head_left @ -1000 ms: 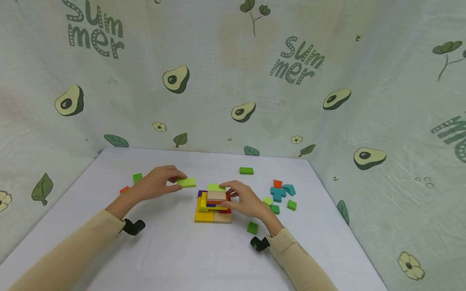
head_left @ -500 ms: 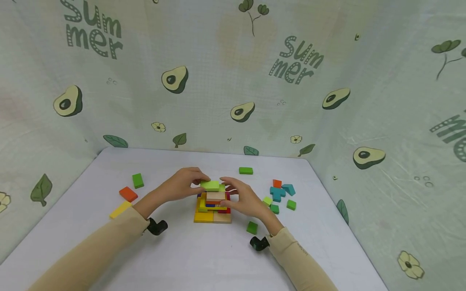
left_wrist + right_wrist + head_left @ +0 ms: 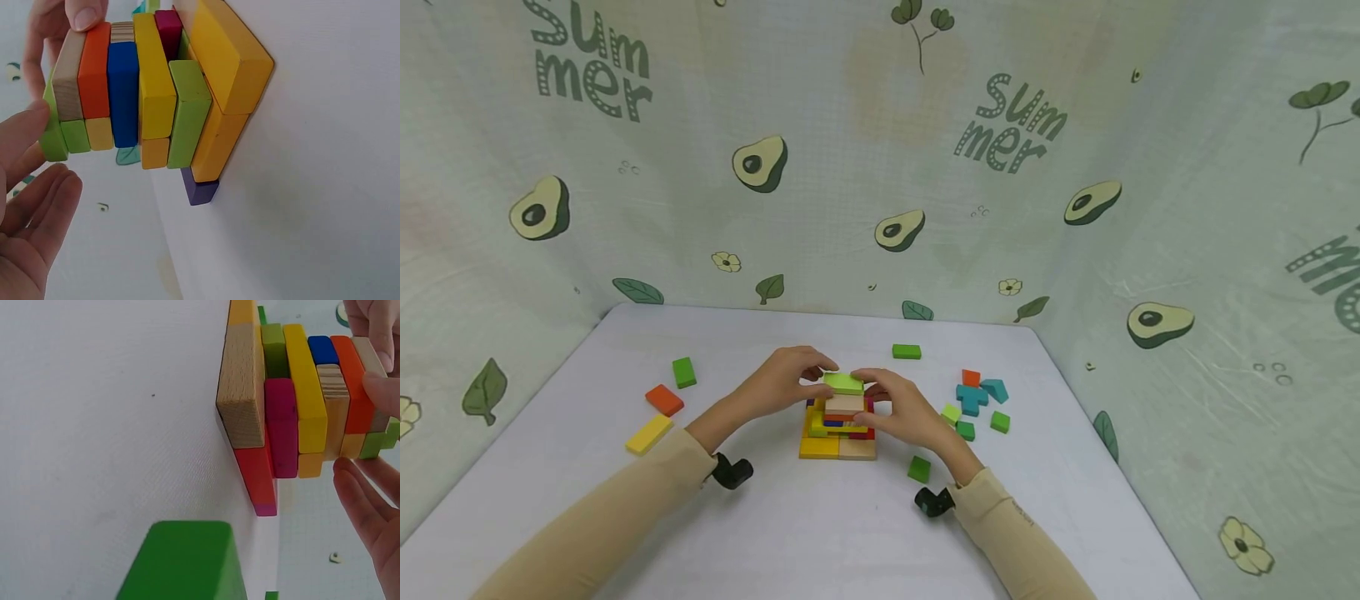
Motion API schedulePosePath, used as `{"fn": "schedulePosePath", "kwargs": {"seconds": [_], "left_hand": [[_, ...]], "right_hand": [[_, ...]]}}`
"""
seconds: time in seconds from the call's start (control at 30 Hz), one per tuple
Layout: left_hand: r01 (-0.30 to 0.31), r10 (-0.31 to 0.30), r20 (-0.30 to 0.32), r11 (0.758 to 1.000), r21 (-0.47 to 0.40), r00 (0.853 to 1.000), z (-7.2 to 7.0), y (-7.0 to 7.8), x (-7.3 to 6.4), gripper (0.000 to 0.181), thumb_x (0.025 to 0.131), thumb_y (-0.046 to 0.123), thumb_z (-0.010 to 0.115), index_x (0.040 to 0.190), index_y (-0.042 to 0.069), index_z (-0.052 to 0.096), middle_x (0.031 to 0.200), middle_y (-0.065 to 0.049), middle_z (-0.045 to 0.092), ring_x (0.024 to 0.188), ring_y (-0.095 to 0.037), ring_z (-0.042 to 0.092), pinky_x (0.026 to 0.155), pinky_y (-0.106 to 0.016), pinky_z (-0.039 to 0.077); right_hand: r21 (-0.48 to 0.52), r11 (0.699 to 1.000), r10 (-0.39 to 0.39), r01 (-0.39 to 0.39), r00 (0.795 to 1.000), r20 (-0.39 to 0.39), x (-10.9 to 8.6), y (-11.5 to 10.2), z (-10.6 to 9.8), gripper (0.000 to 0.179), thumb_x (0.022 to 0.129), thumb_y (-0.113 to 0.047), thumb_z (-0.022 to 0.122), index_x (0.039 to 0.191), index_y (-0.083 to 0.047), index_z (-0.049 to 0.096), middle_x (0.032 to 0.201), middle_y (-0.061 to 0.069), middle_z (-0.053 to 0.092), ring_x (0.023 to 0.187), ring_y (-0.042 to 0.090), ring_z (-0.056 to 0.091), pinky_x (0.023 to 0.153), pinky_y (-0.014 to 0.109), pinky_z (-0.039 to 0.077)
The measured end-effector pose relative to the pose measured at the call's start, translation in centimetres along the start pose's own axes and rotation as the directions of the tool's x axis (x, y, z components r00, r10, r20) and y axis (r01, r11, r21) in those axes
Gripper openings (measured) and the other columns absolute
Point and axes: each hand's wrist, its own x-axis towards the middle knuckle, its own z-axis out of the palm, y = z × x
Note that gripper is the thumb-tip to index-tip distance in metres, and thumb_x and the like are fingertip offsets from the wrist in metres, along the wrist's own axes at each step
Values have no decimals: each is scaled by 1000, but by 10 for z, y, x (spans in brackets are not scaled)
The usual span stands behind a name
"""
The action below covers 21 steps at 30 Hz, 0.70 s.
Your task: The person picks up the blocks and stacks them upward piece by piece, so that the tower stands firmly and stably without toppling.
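Note:
A stepped tower of coloured wooden blocks [image 3: 818,448] stands mid-table, with yellow, blue, orange and plain wood layers. On its top lies a light green block [image 3: 843,382]. My left hand [image 3: 778,385] holds that block's left end between thumb and fingers; in the left wrist view the thumb touches its face and other fingers stay apart. My right hand [image 3: 910,408] steadies the tower's upper right side, its thumb on the orange block [image 3: 352,384] and plain wood block near the top. Its fingers reach round the far side, partly hidden.
On the left lie a green block [image 3: 684,372], an orange block [image 3: 665,400] and a yellow block [image 3: 649,434]. A green block [image 3: 906,352] lies behind the tower. Another green block [image 3: 919,469] is near my right wrist. Teal pieces [image 3: 972,398] and several small blocks lie right.
My left hand has brought the light green block rightward from beside the tower onto its top, then shifted it slightly right. My right hand has stayed at the tower, nearly still.

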Motion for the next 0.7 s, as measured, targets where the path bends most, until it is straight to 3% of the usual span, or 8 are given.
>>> {"fn": "schedulePosePath", "kwargs": {"seconds": [0.7], "left_hand": [[4, -4, -13, 999, -36, 1000, 6, -1, 1, 31, 93, 25, 84, 120, 11, 77, 107, 2, 77, 90, -8, 69, 88, -29, 63]], "right_hand": [[-1, 1000, 25, -25, 1000, 14, -1, -1, -1, 63, 96, -22, 82, 151, -16, 55, 148, 5, 59, 118, 25, 68, 106, 45, 56]]}}
